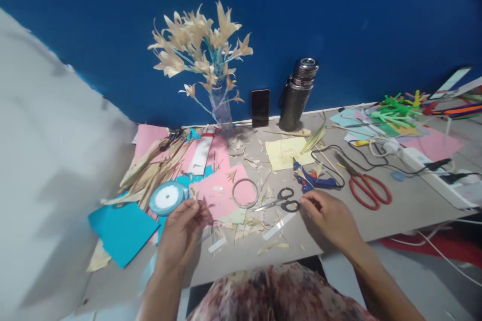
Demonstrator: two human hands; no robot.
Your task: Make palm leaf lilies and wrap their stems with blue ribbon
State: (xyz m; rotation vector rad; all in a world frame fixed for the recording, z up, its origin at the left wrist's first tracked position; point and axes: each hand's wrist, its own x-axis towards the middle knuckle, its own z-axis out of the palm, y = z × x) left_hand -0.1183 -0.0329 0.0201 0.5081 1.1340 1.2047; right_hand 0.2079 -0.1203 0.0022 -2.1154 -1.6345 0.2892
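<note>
My left hand [184,225] is closed in a pinch, with a small pale piece of dried husk [194,193] poking up from the fingertips. It is just in front of a roll of blue ribbon [167,197]. On the other side, my right hand [331,215] has its fingers curled. Its fingertips lie beside the handles of small black scissors [286,205] and close to a blue glue gun [324,181]; what they hold, if anything, is hidden. Between the hands, a metal ring [244,193] rests partly on pink paper [214,193].
Husk flowers [199,40] stand in a clear vase [222,105] by the blue wall. A phone [260,108] and a thermos [298,95] are beside it. Red-handled scissors [369,189], cables and a power strip [433,175] lie right; dried husks [158,170] and blue sheets [124,233] left.
</note>
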